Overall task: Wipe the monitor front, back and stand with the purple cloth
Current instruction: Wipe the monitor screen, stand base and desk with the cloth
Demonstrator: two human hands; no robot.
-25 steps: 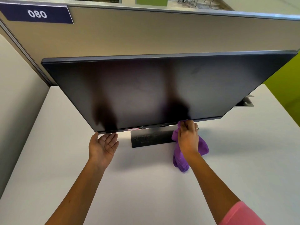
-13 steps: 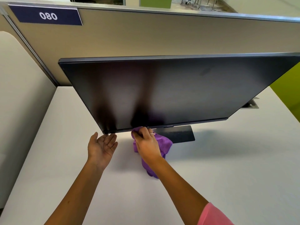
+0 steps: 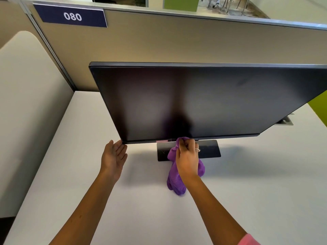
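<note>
Purple cloth [image 3: 177, 181] is bunching in my right hand [image 3: 187, 160], which is clenching it and pressing its top fold against the bottom bezel of the monitor [image 3: 203, 101], near the middle. The rest of the cloth is hanging below my wrist, trailing onto the white desk [image 3: 247, 188] in front of the dark stand [image 3: 210, 149]. My left hand [image 3: 113, 158] is lying open, palm up, gripping nothing, its fingertips touching the monitor's lower left corner. The dark screen is tilting back, standing before a beige partition [image 3: 194, 39] that is carrying a blue "080" sign [image 3: 72, 16].
</note>
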